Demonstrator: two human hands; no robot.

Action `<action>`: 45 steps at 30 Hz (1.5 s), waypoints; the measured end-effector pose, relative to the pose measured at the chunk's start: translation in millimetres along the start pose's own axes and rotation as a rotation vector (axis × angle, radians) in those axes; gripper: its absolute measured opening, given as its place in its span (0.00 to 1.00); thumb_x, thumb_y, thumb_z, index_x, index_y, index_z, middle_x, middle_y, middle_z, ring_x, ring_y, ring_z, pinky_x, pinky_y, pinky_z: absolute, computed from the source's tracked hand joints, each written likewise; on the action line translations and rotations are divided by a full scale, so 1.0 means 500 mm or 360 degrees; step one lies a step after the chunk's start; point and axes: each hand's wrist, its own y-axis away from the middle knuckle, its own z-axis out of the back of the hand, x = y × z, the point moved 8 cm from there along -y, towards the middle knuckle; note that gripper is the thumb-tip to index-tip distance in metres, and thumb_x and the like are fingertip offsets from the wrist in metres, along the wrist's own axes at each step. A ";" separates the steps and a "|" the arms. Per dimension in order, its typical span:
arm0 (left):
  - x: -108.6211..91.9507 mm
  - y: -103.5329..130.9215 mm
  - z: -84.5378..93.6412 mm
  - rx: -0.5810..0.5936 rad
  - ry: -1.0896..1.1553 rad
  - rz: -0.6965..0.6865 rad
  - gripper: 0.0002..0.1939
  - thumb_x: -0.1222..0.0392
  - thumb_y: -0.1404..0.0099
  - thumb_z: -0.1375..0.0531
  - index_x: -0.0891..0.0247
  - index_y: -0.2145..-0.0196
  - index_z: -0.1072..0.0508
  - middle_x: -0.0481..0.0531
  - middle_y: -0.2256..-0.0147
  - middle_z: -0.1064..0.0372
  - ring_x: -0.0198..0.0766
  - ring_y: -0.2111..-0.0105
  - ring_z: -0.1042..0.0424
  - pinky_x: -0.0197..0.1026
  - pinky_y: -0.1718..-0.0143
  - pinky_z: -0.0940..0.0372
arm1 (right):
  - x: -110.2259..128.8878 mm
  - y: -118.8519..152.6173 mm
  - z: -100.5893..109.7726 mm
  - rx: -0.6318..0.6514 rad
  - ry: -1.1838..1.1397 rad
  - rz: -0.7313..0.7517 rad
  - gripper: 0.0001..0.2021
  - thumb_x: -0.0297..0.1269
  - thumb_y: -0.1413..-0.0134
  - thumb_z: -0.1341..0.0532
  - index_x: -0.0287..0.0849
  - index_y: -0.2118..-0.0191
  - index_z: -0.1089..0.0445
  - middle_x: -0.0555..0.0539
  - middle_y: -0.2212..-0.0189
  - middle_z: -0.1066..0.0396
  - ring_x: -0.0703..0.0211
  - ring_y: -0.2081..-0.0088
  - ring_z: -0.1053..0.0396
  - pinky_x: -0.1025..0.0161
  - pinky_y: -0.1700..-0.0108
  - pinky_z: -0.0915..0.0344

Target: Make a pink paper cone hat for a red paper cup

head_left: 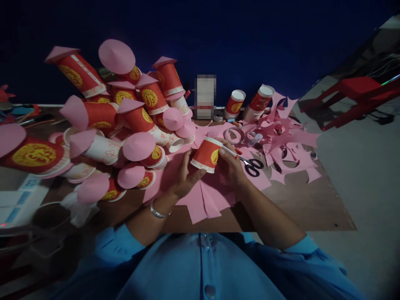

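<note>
Above the middle of the table, both hands hold a red paper cup [204, 153] with a gold emblem and a pale patterned rim, tilted slightly. My left hand [187, 179] supports it from the left and below, thumb along its lower edge. My right hand [233, 164] grips the right side, fingers partly hidden behind it. A slim white stick with a red end [229, 151] shows at the right fingers; whether it is held is unclear. Just right of that hand lie black-handled scissors [253, 167]. Pink paper sheets [203, 200] spread beneath the hands.
Many red cups with pink paper cones [150, 98] crowd the left side. Two red cups [236, 104] stand at the back right. Pink paper offcuts [293, 146] and a tape roll [234, 135] lie on the right. A red stool [359, 89] stands beyond the table [328, 208].
</note>
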 end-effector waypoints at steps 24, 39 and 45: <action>-0.001 0.000 -0.030 0.0173 0.0208 0.0150 0.40 0.43 0.43 0.26 0.56 0.38 0.35 0.62 0.39 0.29 0.58 0.39 0.30 0.56 0.40 0.34 | -0.004 -0.001 0.020 -0.0060 0.0081 0.0012 0.24 0.49 0.49 0.24 0.55 0.48 0.27 0.51 0.58 0.24 0.53 0.57 0.26 0.54 0.51 0.25; 0.003 -0.009 -0.047 0.0236 0.0615 0.0363 0.38 0.46 0.49 0.22 0.59 0.44 0.25 0.58 0.45 0.23 0.61 0.41 0.27 0.62 0.37 0.33 | 0.089 0.007 0.043 -0.0405 0.0612 0.0496 0.16 0.57 0.32 0.38 0.56 0.50 0.20 0.52 0.69 0.27 0.59 0.69 0.30 0.55 0.60 0.27; 0.036 -0.019 -0.039 0.0140 0.0486 0.0429 0.33 0.50 0.50 0.21 0.59 0.50 0.26 0.55 0.53 0.21 0.57 0.49 0.22 0.67 0.40 0.31 | 0.198 0.022 -0.013 -0.0215 0.0546 0.0598 0.11 0.52 0.34 0.34 0.51 0.57 0.23 0.53 0.72 0.29 0.62 0.74 0.32 0.61 0.71 0.34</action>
